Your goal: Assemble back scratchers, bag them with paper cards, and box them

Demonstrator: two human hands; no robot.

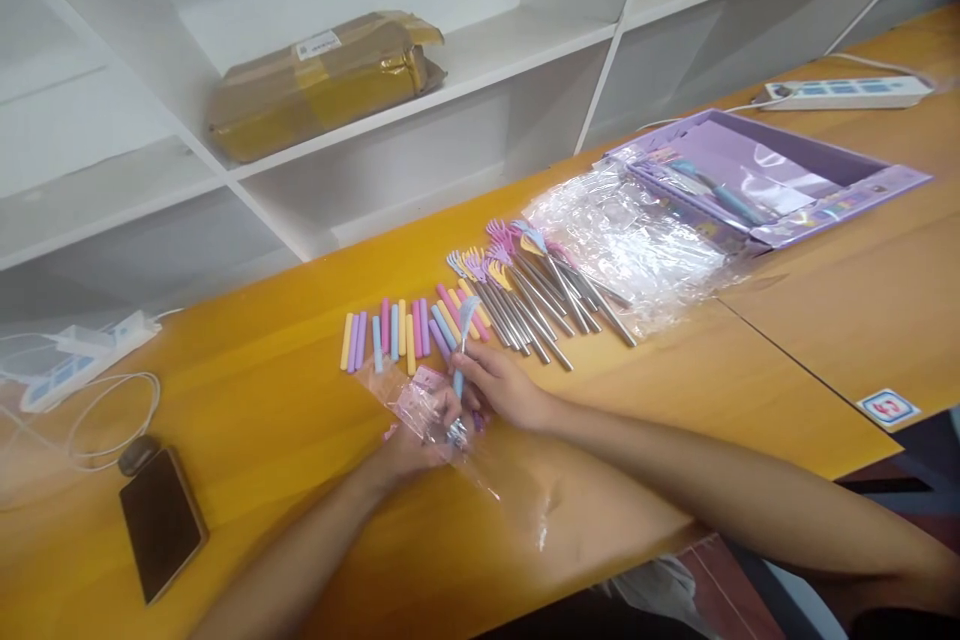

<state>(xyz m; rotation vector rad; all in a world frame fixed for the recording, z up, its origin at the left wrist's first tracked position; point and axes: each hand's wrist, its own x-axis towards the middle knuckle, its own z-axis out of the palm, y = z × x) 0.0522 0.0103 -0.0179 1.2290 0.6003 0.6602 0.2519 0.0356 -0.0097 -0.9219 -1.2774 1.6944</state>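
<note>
Near the middle of the table, my left hand (420, 440) is closed on a clear plastic bag (411, 404) with a pink label. My right hand (499, 382) grips a blue back scratcher (468, 315) by its blue handle; its head points up and its lower end is at the bag, beside my left fingers. Whether that end is inside the bag I cannot tell. Just beyond my hands lies a row of pink, purple, yellow and blue tubes (386, 328). To their right rest several metal rods with coloured hand-shaped heads (525, 295).
A pile of clear plastic bags (630, 230) lies beside an open purple box (832, 160) at the right. A phone (161, 525) and a power strip (90, 360) are at the left, another power strip (847, 93) at the far right. Behind, a taped parcel (322, 85) sits on a white shelf.
</note>
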